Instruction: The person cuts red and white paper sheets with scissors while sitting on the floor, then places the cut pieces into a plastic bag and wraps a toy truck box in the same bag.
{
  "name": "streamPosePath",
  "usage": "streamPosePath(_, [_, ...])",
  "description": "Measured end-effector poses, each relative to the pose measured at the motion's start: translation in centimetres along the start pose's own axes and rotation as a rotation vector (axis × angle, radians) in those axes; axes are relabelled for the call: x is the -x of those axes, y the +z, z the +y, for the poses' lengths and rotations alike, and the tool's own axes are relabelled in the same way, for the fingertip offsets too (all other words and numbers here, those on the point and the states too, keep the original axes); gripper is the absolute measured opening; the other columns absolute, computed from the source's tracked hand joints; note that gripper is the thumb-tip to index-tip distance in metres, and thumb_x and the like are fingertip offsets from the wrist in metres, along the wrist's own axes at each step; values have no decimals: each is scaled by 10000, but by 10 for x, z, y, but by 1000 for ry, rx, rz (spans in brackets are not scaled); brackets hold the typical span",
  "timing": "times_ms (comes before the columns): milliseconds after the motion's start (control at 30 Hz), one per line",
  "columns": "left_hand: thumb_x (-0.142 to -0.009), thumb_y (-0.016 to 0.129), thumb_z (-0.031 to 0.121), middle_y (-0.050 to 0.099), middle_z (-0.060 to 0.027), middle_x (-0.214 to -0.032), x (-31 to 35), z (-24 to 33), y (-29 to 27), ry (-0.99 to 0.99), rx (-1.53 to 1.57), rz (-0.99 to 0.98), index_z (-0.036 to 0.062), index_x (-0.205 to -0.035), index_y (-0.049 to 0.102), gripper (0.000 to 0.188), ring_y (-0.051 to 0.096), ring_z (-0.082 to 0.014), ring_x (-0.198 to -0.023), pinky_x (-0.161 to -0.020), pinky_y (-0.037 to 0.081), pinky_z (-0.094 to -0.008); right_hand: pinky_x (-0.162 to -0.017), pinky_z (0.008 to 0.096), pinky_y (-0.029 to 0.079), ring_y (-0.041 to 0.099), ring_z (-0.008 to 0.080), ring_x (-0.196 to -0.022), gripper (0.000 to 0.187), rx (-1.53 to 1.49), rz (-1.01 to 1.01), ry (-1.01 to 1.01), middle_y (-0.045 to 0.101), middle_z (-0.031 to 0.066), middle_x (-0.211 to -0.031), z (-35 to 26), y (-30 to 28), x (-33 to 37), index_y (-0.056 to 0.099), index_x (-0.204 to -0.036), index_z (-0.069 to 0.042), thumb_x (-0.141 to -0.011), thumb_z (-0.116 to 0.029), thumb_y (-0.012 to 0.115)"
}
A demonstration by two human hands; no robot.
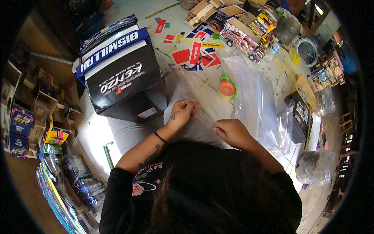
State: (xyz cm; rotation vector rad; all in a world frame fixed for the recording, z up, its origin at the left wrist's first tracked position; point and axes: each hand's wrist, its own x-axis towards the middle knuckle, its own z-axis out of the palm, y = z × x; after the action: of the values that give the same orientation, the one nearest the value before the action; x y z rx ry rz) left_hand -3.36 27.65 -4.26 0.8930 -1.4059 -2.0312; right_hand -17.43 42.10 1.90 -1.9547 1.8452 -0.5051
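My left hand (181, 114) has its fingers bent in a pinch on a thin clear plastic sheet (203, 107). My right hand (233, 133) is closed at the sheet's near edge, thumb against fingers. The sheet slants away from me between and beyond both hands, over my lap. To the left of my left hand stands a black box-shaped vehicle body (126, 78) with white lettering and a blue lettered front strip. More clear plastic sheeting (249, 93) lies on the floor at my right, beside an orange tape roll (226, 88) with a green rim.
Red, blue and yellow sticker scraps (194, 52) lie on the tiles ahead. A toy truck (243, 41) stands at the far right, near a clear bottle (272, 50). Wooden box parts (43, 101) line the left. A black tray (298, 121) sits at right.
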Motion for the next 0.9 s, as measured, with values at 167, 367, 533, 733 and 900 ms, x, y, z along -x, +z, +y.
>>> streamPosePath(167, [-864, 522, 268, 542, -11, -606, -2, -4, 0, -160, 6, -38, 42, -712, 581, 278, 455, -80, -448, -449, 388, -204, -557, 363, 423, 543, 310, -623, 205, -26, -76, 49, 548, 128, -667, 11, 8, 10, 552, -747, -34, -809, -230, 557])
streamPosePath(367, [-875, 507, 313, 483, 11, -518, -4, -11, 0, -77, -128, -16, 61, -644, 555, 346, 419, -76, -404, -405, 334, -217, -581, 355, 432, 545, 304, -634, 223, -211, -202, 95, 556, 142, -706, 19, 16, 10, 542, -783, -30, -846, -244, 523])
streamPosePath(533, [-902, 442, 332, 497, -10, -542, -12, -6, 1, -1, -108, 92, 55, -674, 557, 376, 454, -93, -432, -420, 350, -224, -569, 358, 427, 563, 308, -609, 298, -436, -183, 110, 559, 150, -649, 21, 4, 12, 559, -785, -19, -856, -301, 496])
streamPosePath(733, [-889, 450, 308, 556, -14, -654, -21, 7, -10, -76, 1, 169, 51, -792, 590, 308, 505, -106, -484, -460, 381, -218, -514, 307, 399, 500, 256, -501, 343, -538, 40, 81, 518, 112, -543, 27, -16, 21, 539, -674, -3, -845, -300, 525])
streamPosePath(900, [-874, 458, 315, 577, -22, -725, -12, 11, -11, -315, -103, -91, 60, -864, 592, 289, 533, -121, -519, -510, 404, -225, -491, 288, 383, 474, 162, -478, 277, -347, 13, 201, 518, 79, -537, 34, -13, 26, 539, -687, -9, -823, -248, 573])
